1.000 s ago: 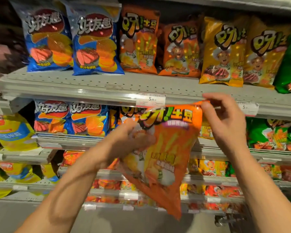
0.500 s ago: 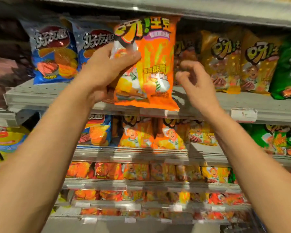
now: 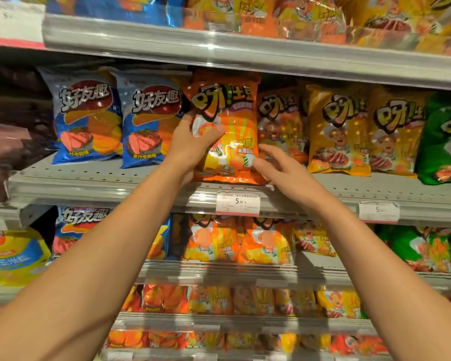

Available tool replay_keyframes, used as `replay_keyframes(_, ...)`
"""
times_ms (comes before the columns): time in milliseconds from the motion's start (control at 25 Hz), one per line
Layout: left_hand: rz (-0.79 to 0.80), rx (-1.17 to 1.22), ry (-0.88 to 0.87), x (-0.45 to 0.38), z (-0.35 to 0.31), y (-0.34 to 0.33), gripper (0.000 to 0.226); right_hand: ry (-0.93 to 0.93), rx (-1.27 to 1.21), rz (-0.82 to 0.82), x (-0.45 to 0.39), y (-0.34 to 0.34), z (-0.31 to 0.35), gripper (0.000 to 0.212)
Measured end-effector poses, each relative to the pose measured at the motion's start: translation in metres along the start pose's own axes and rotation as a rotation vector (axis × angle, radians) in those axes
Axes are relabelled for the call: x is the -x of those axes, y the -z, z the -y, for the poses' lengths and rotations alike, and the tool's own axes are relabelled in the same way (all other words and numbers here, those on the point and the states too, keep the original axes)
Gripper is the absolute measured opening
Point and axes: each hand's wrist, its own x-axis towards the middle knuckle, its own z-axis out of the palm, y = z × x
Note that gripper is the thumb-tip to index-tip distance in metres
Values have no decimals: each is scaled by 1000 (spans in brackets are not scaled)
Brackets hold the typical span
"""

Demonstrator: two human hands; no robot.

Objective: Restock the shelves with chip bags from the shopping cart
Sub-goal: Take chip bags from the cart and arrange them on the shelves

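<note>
Two glossy blue crinkle-chip bags [image 3: 89,118] stand leftmost on the grey perforated metal shelf [image 3: 89,175]. Beside them, the left hand [image 3: 193,144] pinches the shiny orange foil chip bag [image 3: 232,121], upright at the shelf's front edge. The bag looks light, puffy, slippery and crushable, best held by its edges. The right hand [image 3: 284,170], fingers spread, touches its lower corner, holding nothing. The shopping cart is out of view.

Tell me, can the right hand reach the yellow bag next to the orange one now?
Probably yes. The right hand is open at the orange bag; the yellow bag stands just to its right, front row, nothing before it.
</note>
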Motion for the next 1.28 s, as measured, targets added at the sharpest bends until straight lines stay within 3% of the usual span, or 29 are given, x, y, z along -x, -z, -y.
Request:
replay_keyframes(80,29,-78,-36,-4,2,0,55,9,22,28,-6,-5,1,63)
replay_keyframes(240,178,-96,105,-2,18,8,62,-36,-8,54,-13,-11,0,56)
replay_keyframes(400,141,17,186,-5,14,13,59,-143,-130,101,-20,-2,3,37)
replay_keyframes(480,98,-14,137,-8,17,14,55,-141,-104,118,-24,-4,2,28)
replay_keyframes(720,-54,-39,145,-2,15,8,63,-87,-64,96,-21,-10,-4,29)
replay_keyframes(800,-142,-285,-3,6,16,8,72,-81,-73,111,-21,-12,-8,32)
replay_keyframes(880,-204,-590,-313,21,17,7,80,-64,-40,88,-24,-14,-13,36)
replay_keyframes(960,-93,-817,-521,34,21,6,78,-64,-19,57,-26,-15,-16,36)
replay_keyframes(1080,96,-904,-387,39,26,8,68,-55,65,24,-26,-19,-14,40)
replay_keyframes(1280,97,-969,-350,39,24,5,66,-6,328,-94,-18,-25,-8,45)
